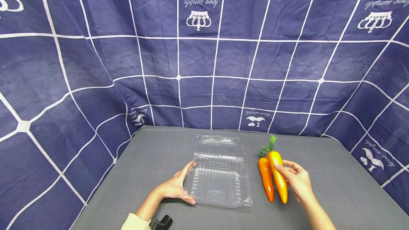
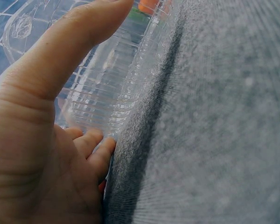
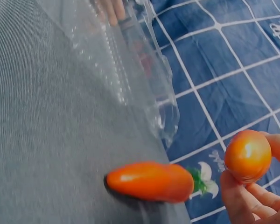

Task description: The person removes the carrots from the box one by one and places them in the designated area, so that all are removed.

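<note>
A clear plastic clamshell box (image 1: 217, 184) lies with its lid (image 1: 218, 146) folded back, away from me. My left hand (image 1: 177, 185) holds its left side, the thumb near the front corner and the fingers farther back; the left wrist view shows this hand (image 2: 51, 126) close against the ribbed wall. Between thumb and fingers, my right hand (image 1: 297, 178) pinches a yellow-orange carrot (image 1: 277, 175) right of the box. An orange carrot (image 1: 266, 180) with a green leafy top (image 1: 267, 148) lies beside it on the table; the right wrist view shows the held carrot (image 3: 248, 156) end-on.
A grey cloth (image 1: 153, 144) covers the table. Behind and at both sides hangs a blue curtain (image 1: 198, 59) with white grid lines. A black band (image 1: 161, 222) is on the left wrist, below a cream sleeve (image 1: 135, 223).
</note>
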Demonstrator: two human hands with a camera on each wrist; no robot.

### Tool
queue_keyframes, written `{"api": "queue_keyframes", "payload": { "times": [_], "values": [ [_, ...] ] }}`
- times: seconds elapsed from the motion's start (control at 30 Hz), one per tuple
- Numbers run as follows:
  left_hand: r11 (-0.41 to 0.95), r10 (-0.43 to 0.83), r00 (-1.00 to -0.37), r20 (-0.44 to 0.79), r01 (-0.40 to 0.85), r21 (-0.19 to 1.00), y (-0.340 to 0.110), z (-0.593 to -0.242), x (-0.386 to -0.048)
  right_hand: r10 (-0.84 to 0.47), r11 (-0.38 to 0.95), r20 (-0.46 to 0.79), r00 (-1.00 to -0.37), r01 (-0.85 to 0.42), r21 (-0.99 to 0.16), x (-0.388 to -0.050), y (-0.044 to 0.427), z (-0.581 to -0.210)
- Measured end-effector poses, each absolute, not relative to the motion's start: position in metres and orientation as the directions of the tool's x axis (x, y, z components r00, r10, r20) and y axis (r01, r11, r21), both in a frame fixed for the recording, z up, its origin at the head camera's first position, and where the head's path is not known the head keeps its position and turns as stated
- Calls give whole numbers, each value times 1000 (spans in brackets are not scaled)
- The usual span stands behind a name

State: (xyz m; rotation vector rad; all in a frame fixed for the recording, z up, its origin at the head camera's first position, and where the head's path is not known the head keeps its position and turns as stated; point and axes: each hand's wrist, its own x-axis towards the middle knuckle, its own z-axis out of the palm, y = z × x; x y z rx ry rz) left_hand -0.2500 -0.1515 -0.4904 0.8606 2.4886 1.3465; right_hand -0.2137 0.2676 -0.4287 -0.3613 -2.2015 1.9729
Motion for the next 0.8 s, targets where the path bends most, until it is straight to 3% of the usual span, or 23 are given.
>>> {"api": "queue_keyframes", "payload": {
  "times": [0.8],
  "values": [
    [418,570,-815,107,399,816,-151,-490,-250,308,202,-107,-945,174,-964,-210,337,-435]
  ]
}}
